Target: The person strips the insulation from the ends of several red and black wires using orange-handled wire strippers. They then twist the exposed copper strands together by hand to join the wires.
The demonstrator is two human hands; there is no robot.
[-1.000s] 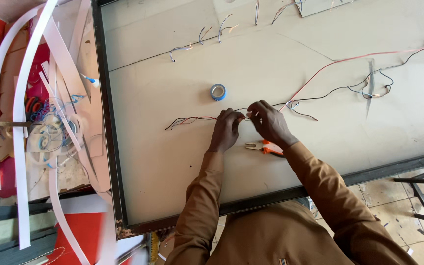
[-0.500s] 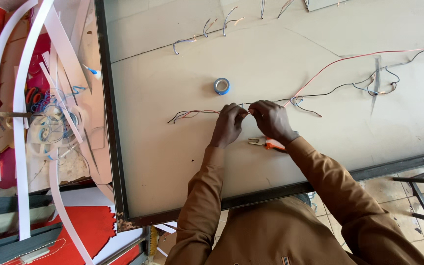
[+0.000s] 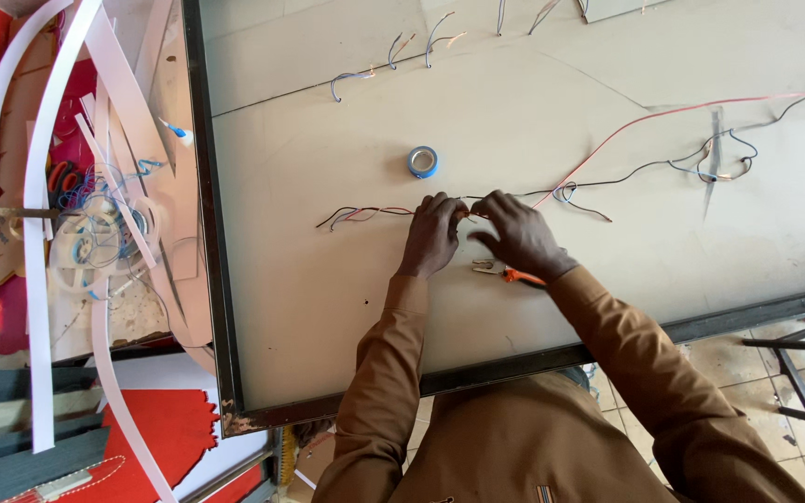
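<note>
- Head view: the left hand (image 3: pixel 433 235) and right hand (image 3: pixel 517 235) meet over the pale surface (image 3: pixel 328 307), each grip pinched shut on the thin wires (image 3: pixel 370 213) that run between them.
- The wires trail left of the hands and rightward across the surface.
- Orange-handled pliers (image 3: pixel 507 272) lie just below the right hand.
- A blue tape roll (image 3: pixel 423 161) stands near, above the hands.

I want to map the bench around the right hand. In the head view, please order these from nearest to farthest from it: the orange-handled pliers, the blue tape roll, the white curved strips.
From the right hand:
1. Orange-handled pliers, just beneath the hand.
2. Blue tape roll, up and leftward on the pale panel.
3. White curved strips, far left, off the panel.
</note>
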